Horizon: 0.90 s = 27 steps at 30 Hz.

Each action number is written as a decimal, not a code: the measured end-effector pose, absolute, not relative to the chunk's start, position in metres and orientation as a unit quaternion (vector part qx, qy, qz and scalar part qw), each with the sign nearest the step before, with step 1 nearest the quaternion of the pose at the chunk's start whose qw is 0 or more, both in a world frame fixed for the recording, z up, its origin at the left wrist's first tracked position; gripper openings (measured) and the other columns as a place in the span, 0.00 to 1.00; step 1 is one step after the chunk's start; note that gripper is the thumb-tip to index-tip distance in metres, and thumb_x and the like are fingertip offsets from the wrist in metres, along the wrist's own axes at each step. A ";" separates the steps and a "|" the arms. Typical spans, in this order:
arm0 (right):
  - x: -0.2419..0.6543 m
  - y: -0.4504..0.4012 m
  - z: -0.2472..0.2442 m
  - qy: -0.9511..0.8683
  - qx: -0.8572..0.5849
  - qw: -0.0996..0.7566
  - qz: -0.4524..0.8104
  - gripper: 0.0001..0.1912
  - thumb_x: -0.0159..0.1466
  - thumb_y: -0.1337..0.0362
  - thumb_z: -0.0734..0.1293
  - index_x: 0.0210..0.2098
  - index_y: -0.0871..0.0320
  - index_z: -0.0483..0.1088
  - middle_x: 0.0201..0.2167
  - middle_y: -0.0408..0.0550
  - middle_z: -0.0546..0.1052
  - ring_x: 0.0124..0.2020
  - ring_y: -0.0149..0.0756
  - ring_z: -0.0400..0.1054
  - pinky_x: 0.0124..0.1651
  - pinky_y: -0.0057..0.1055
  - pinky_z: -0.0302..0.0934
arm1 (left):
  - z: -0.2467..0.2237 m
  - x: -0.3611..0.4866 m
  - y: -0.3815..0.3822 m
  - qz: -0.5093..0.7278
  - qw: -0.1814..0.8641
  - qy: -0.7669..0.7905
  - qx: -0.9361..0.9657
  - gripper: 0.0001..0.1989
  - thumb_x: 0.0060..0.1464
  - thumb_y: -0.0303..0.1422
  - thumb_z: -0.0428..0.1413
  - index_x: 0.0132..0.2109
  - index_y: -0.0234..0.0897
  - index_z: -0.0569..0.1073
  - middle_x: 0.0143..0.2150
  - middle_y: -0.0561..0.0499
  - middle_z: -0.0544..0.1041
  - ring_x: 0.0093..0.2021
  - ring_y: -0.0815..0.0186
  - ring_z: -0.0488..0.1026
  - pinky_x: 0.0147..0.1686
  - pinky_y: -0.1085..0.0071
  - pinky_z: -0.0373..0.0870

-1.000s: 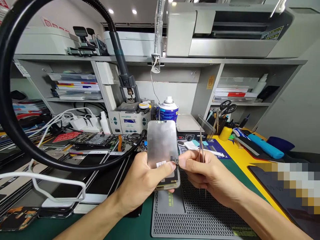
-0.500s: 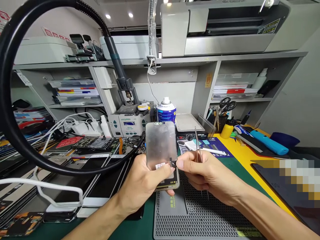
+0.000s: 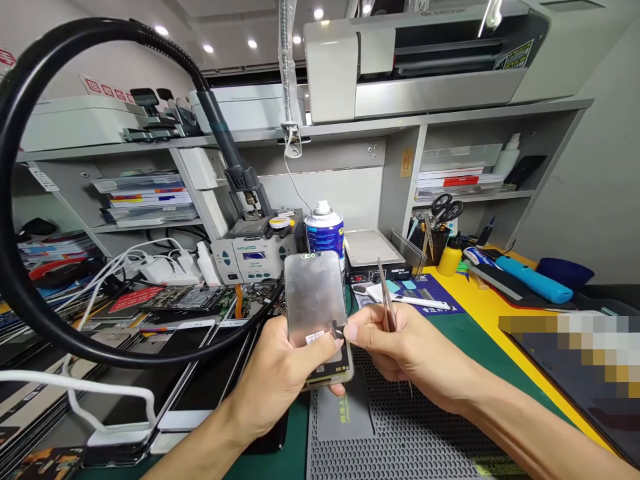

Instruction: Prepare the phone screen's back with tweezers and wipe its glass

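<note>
A phone screen (image 3: 315, 293) stands tilted upright in front of me, its grey metallic back facing me and a white label near the bottom. My left hand (image 3: 280, 363) is closed around its lower left part, thumb across the back and fingertips behind. At the right edge, a short black flex cable (image 3: 339, 331) sticks out beside my left thumb. The thumb and forefinger of my right hand (image 3: 405, 343) pinch at the end of that cable. Metal tweezers (image 3: 385, 293) are tucked in the same hand, points up; the fingers partly cover them.
Below lies a grey perforated mat (image 3: 400, 440). Phone screens and boards (image 3: 190, 300) crowd the left side under a looping black hose (image 3: 15, 267). Behind stand a hot air station (image 3: 255, 257), a blue spray can (image 3: 325, 233) and a hot plate (image 3: 375, 250). A yellow bottle (image 3: 451, 259) is at right.
The view has shifted slightly, so the surroundings sit a little further left. Both hands keep their grip, and the screen's top leans a bit more to the left.
</note>
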State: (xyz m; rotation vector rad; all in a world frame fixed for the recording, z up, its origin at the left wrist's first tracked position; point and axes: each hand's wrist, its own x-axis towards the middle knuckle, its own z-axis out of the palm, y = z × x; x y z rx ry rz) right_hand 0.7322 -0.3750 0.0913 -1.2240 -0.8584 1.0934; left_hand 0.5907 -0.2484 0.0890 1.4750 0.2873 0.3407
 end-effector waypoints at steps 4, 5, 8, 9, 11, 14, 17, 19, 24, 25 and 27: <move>0.732 -0.375 0.091 -0.353 -0.511 0.609 0.494 0.13 0.59 0.59 0.74 0.29 0.60 0.68 0.16 0.32 0.50 0.17 0.21 0.37 0.20 0.27 0.32 | 0.089 0.591 -0.249 0.154 0.712 0.129 0.672 0.15 0.58 0.39 0.60 0.31 0.31 0.71 0.31 0.49 0.71 0.31 0.65 0.70 0.30 0.62 0.78; 0.732 -0.375 0.091 -0.352 -0.510 0.610 0.494 0.13 0.59 0.59 0.74 0.29 0.60 0.68 0.16 0.32 0.51 0.17 0.21 0.38 0.20 0.27 0.32 | 0.089 0.590 -0.249 0.154 0.711 0.128 0.674 0.15 0.58 0.39 0.60 0.31 0.31 0.71 0.30 0.49 0.70 0.32 0.64 0.70 0.30 0.62 0.78; 0.731 -0.374 0.091 -0.357 -0.512 0.612 0.485 0.13 0.59 0.59 0.74 0.29 0.60 0.68 0.16 0.33 0.52 0.17 0.22 0.38 0.20 0.27 0.32 | 0.088 0.589 -0.249 0.156 0.708 0.127 0.677 0.15 0.58 0.40 0.60 0.31 0.31 0.71 0.29 0.50 0.69 0.30 0.64 0.70 0.30 0.61 0.78; 0.730 -0.374 0.091 -0.360 -0.513 0.613 0.481 0.13 0.59 0.59 0.74 0.29 0.60 0.69 0.16 0.33 0.52 0.17 0.22 0.38 0.20 0.27 0.32 | 0.088 0.589 -0.249 0.156 0.707 0.128 0.678 0.15 0.58 0.40 0.59 0.31 0.31 0.71 0.30 0.50 0.70 0.30 0.65 0.71 0.30 0.61 0.77; 0.730 -0.374 0.091 -0.365 -0.514 0.614 0.475 0.13 0.60 0.59 0.73 0.29 0.61 0.69 0.16 0.33 0.52 0.17 0.22 0.39 0.20 0.27 0.33 | 0.087 0.589 -0.249 0.157 0.706 0.130 0.679 0.15 0.58 0.40 0.60 0.32 0.30 0.71 0.30 0.49 0.71 0.29 0.65 0.71 0.30 0.61 0.77; 0.731 -0.374 0.090 -0.374 -0.514 0.613 0.470 0.13 0.61 0.58 0.73 0.30 0.61 0.69 0.16 0.33 0.52 0.17 0.21 0.39 0.20 0.27 0.32 | 0.087 0.589 -0.249 0.159 0.706 0.130 0.677 0.15 0.58 0.40 0.60 0.32 0.31 0.72 0.29 0.50 0.70 0.31 0.64 0.71 0.30 0.61 0.78; 0.731 -0.374 0.090 -0.375 -0.514 0.615 0.465 0.15 0.61 0.57 0.73 0.29 0.61 0.68 0.16 0.33 0.51 0.17 0.21 0.38 0.20 0.27 0.32 | 0.087 0.589 -0.249 0.162 0.706 0.132 0.677 0.16 0.58 0.40 0.60 0.31 0.31 0.71 0.28 0.50 0.70 0.31 0.63 0.71 0.30 0.61 0.78; 0.730 -0.374 0.090 -0.374 -0.513 0.619 0.463 0.16 0.61 0.57 0.73 0.28 0.61 0.66 0.16 0.33 0.50 0.17 0.21 0.38 0.20 0.27 0.32 | 0.087 0.590 -0.249 0.164 0.701 0.139 0.680 0.16 0.58 0.40 0.60 0.31 0.31 0.70 0.29 0.49 0.71 0.30 0.63 0.71 0.30 0.60 0.77; 0.728 -0.372 0.089 -0.376 -0.518 0.620 0.453 0.18 0.62 0.56 0.72 0.25 0.60 0.63 0.17 0.33 0.50 0.18 0.21 0.38 0.20 0.27 0.32 | 0.087 0.591 -0.248 0.170 0.694 0.149 0.684 0.16 0.57 0.40 0.60 0.31 0.31 0.68 0.31 0.47 0.73 0.29 0.65 0.71 0.30 0.60 0.78; 0.728 -0.372 0.089 -0.378 -0.519 0.620 0.450 0.18 0.62 0.57 0.72 0.25 0.60 0.63 0.16 0.33 0.50 0.18 0.21 0.38 0.20 0.27 0.32 | 0.087 0.591 -0.248 0.171 0.696 0.147 0.682 0.16 0.57 0.40 0.60 0.31 0.31 0.68 0.31 0.47 0.73 0.29 0.65 0.71 0.30 0.60 0.78; 0.728 -0.372 0.089 -0.381 -0.523 0.621 0.443 0.19 0.62 0.57 0.72 0.24 0.60 0.62 0.16 0.33 0.50 0.18 0.21 0.38 0.20 0.27 0.32 | 0.087 0.591 -0.248 0.170 0.698 0.145 0.680 0.16 0.57 0.39 0.61 0.30 0.31 0.68 0.30 0.48 0.73 0.29 0.65 0.71 0.30 0.61 0.78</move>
